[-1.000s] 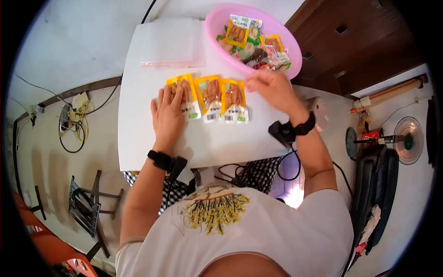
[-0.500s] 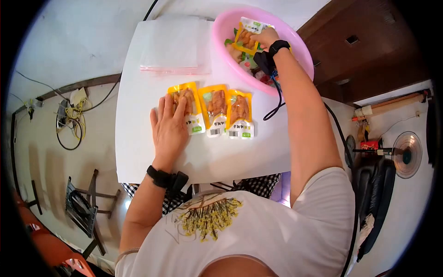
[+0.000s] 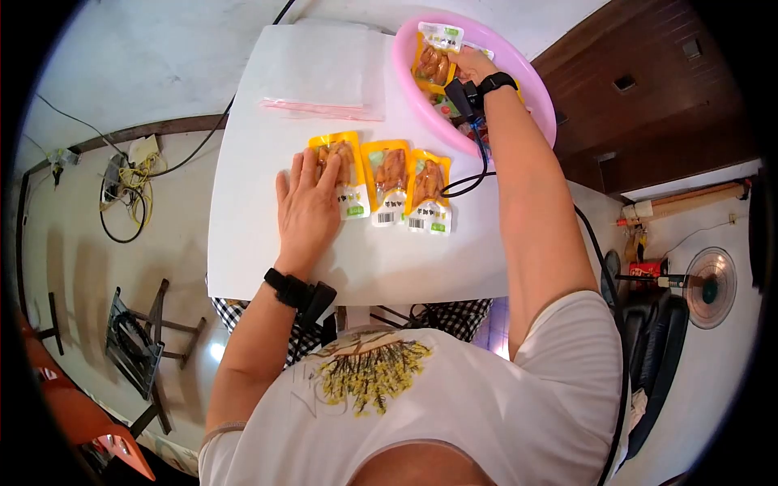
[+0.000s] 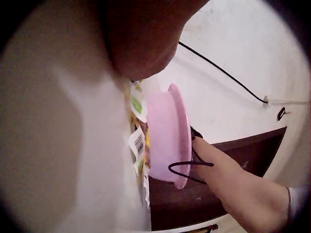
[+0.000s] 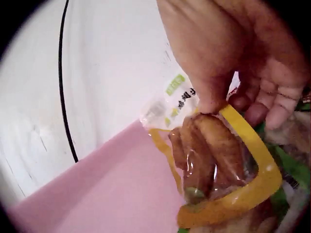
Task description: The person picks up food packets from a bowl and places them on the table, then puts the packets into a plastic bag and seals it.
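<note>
My left hand (image 3: pixel 309 214) lies with spread fingers on the leftmost of three yellow-and-white food packets, whose upper part (image 3: pixel 348 172) shows beside the fingers. The middle packet (image 3: pixel 390 172) and the right packet (image 3: pixel 428 182) lie alongside it on the white table (image 3: pixel 356 267). Inside the pink basin (image 3: pixel 405 81), my right hand (image 3: pixel 473 66) pinches another such packet (image 3: pixel 434 63) by its edge. The right wrist view shows the thumb and forefinger of that hand (image 5: pixel 228 63) on the edge of the packet (image 5: pixel 214 150), which holds brown pieces behind clear film.
Clear plastic bags (image 3: pixel 316 69) with pink-red edges lie stacked at the table's back left. Other packets fill the basin under the right hand. A black cable loop (image 3: pixel 470 186) hangs from the right wrist over the table. A folding stool (image 3: pixel 138 344) stands on the floor at left.
My right hand has moved from beside the right packet up into the basin and taken hold of a packet there. The left hand remains on the leftmost packet.
</note>
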Motion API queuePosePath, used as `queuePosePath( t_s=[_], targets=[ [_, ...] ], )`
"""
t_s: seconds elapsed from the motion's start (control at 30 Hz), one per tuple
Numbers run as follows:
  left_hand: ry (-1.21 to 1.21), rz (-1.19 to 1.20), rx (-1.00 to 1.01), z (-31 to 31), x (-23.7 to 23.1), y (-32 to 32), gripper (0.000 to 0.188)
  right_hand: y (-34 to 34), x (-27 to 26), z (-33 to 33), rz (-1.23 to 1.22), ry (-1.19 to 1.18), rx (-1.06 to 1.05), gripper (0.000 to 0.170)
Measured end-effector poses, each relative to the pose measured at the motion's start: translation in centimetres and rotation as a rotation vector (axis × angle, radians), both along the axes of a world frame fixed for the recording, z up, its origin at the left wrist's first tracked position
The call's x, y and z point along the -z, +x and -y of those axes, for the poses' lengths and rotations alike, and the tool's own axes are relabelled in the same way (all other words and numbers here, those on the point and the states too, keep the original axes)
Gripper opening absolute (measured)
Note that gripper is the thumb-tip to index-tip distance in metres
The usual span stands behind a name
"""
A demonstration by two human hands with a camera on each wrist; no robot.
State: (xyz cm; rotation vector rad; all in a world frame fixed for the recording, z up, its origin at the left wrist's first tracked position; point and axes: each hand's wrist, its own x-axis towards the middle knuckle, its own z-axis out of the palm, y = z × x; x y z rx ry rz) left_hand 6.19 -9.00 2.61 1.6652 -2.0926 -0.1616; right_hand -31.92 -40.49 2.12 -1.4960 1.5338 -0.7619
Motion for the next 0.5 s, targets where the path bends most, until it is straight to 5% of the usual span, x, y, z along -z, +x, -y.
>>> queuePosePath(
  t_s=[0.2, 0.33, 0.5],
  targets=[
    [-0.008, 0.013, -0.026, 0.0, 0.5, -0.2, 0.043, 6.3, -10.6, -9.9, 0.482, -0.104, 0.111, 0.021],
    [-0.025, 0.030, -0.037, -0.1, 0.6, -0.3, 0.043, 5.7, -15.1, -15.3, 0.358, -0.182, -0.069, 0.017],
    [-0.052, 0.070, -0.034, -0.2, 0.9, -0.3, 0.043, 5.9, -17.2, -25.0, 0.205, -0.217, -0.007, 0.014]
  ],
)
